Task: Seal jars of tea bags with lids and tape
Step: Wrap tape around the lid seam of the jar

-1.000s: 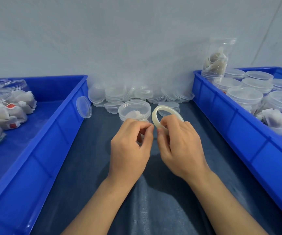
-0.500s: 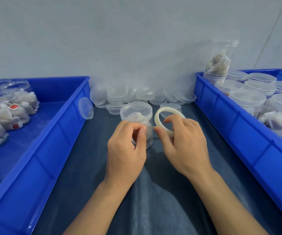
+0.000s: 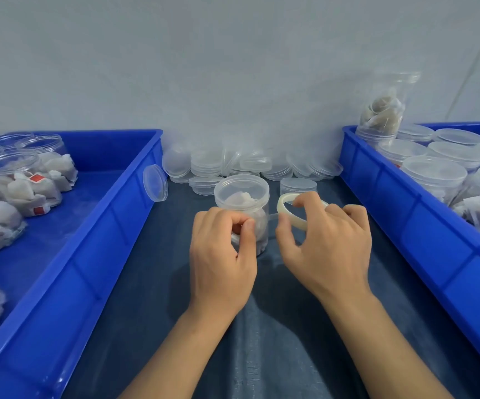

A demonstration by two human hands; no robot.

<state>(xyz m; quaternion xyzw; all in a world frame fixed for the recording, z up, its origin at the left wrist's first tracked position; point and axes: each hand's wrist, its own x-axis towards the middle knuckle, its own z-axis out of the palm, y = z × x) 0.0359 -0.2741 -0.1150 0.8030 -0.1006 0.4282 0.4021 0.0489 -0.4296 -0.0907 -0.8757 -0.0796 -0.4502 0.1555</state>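
Blue plastic bins flank us: one bin (image 3: 68, 254) out beyond our left hand (image 3: 221, 254) holds open jars of tea bags, the other bin (image 3: 423, 226) beyond our right hand (image 3: 328, 243) holds lidded ones. Between them the bench (image 3: 261, 341) wears a dark cloth that should keep things from sliding, and a pale wall rises behind. Just past our left fingers stands the jar (image 3: 243, 203), lid on, tea bags inside; we judge it light, thin-walled and slippery, easy to tip, so it wants steadying low on its side. Our left hand pinches the free end of tape against it. Our right hand grips the tape roll (image 3: 290, 217), stiff and light, by its rim, a short strip stretched across. Loose lids (image 3: 250, 165) pile beyond both hands, against the wall.
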